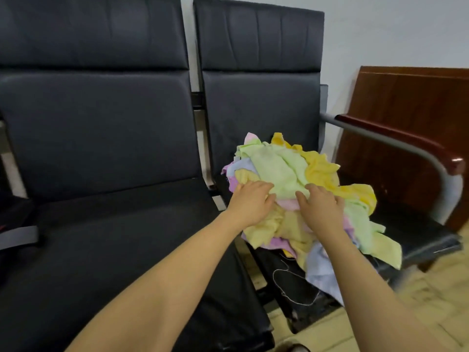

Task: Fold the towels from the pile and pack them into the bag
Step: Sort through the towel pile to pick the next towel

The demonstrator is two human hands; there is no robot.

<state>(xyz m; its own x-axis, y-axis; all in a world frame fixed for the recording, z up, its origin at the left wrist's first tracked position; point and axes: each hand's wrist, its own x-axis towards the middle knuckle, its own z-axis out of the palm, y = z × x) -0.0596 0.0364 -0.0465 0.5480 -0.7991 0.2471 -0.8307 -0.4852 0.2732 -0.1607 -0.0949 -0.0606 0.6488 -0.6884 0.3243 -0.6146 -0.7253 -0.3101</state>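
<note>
On the right-hand seat [418,232] lay the towel pile [299,199], soft and light; my left hand [251,201] and right hand [321,209] rested spread on the green towel [276,171], seemingly gripping nothing. I'd pinch a corner.

Black padded seats [101,148]; chrome armrest [406,146]; wooden panel [411,97] against wall.

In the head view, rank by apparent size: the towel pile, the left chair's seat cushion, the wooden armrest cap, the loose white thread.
1. Left chair's seat cushion, though it lies nearer the camera.
2. Towel pile.
3. Wooden armrest cap and loose white thread: too alike to rank.
</note>
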